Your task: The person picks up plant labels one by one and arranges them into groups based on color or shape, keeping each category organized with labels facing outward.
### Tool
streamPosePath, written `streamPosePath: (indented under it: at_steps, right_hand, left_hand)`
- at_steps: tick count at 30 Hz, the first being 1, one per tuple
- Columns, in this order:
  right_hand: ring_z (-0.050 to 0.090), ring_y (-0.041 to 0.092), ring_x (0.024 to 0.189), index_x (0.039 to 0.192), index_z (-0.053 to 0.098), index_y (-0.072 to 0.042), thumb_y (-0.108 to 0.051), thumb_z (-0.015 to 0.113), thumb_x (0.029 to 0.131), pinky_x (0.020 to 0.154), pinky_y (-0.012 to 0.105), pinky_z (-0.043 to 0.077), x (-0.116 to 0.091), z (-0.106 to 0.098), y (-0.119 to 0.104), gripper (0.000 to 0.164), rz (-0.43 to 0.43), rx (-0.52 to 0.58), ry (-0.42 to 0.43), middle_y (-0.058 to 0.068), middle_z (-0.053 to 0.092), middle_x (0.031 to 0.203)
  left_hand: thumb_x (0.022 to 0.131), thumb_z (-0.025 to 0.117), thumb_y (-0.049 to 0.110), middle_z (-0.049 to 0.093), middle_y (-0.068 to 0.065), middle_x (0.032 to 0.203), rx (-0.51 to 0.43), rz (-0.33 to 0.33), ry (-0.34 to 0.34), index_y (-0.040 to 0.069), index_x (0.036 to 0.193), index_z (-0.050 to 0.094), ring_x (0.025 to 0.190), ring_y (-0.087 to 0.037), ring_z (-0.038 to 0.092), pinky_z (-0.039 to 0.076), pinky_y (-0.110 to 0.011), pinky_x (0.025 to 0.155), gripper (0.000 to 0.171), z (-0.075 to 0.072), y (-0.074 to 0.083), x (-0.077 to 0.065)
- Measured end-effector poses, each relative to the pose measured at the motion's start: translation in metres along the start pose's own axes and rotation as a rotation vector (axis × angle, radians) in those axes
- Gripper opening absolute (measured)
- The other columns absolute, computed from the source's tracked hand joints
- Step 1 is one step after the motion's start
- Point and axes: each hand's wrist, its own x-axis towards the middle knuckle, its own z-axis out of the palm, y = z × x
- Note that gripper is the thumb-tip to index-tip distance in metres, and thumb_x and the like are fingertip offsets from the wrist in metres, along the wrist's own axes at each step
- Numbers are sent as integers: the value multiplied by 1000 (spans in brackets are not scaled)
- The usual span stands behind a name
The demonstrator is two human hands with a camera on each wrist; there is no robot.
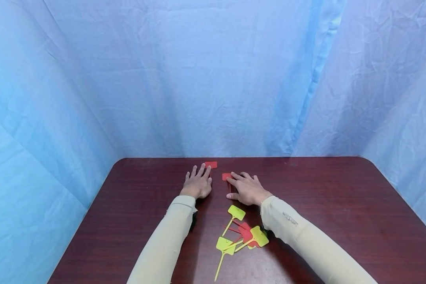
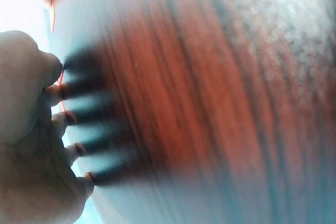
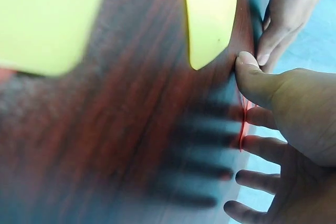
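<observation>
My left hand (image 1: 197,183) lies over the table's far part, fingers extended. Its index finger touches or nearly touches a red plant label (image 1: 211,164) near the back edge, and the hand partly hides the stem. To its right, my right hand (image 1: 247,188) has its fingers spread over a second red plant label (image 1: 226,176), fingertips at the head and thumb near the stem. In the right wrist view this red label (image 3: 244,124) appears edge-on by the fingers. Neither hand visibly pinches anything.
A loose pile holds several labels nearer the front, among them a yellow plant label (image 1: 225,245) and a red one (image 1: 246,233). One yellow label (image 1: 236,212) lies at the pile's far side. A blue curtain (image 1: 213,79) hangs behind the dark wooden table (image 1: 138,221).
</observation>
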Motion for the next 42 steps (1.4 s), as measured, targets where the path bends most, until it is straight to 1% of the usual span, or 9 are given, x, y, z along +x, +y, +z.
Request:
streamPosePath:
  at_steps: [6,16,24,32,42]
  right_hand:
    - [25,43,148,159,38,-17,-47,60,101,111,66,25,11,0,0,69,29,-21,-48,12,26,166]
    - [23,41,149,161,34,-17,-47,57,102,113,66,23,25,-8,-5,69,40,-9,-73,11,22,167]
    - [22,40,149,162,30,-18,-46,56,104,112,66,24,32,-7,0,69,50,14,-68,9,19,168]
    - [22,39,149,162,30,-17,-44,54,105,112,65,24,35,-9,5,67,66,30,-59,9,18,168]
    - [21,39,150,162,29,-18,-42,51,106,111,64,25,38,-3,9,65,91,20,-41,11,17,168]
  left_hand:
    - [112,29,30,11,-6,170,10,-5,-1,18,165,18,155,-35,6,12,-56,122,55,1,1,-1]
    - [112,29,31,9,-6,170,20,-23,-9,19,165,16,156,-34,4,10,-55,123,56,2,-1,0]
    - [112,28,32,6,-5,171,32,-20,-16,20,165,13,156,-34,3,9,-55,123,56,1,-1,0]
    - [112,30,31,9,-6,170,25,-11,-4,18,165,16,155,-35,5,10,-56,123,56,1,0,1]
    - [112,30,31,10,-7,170,19,-5,3,17,165,16,155,-36,5,10,-56,122,57,3,1,1]
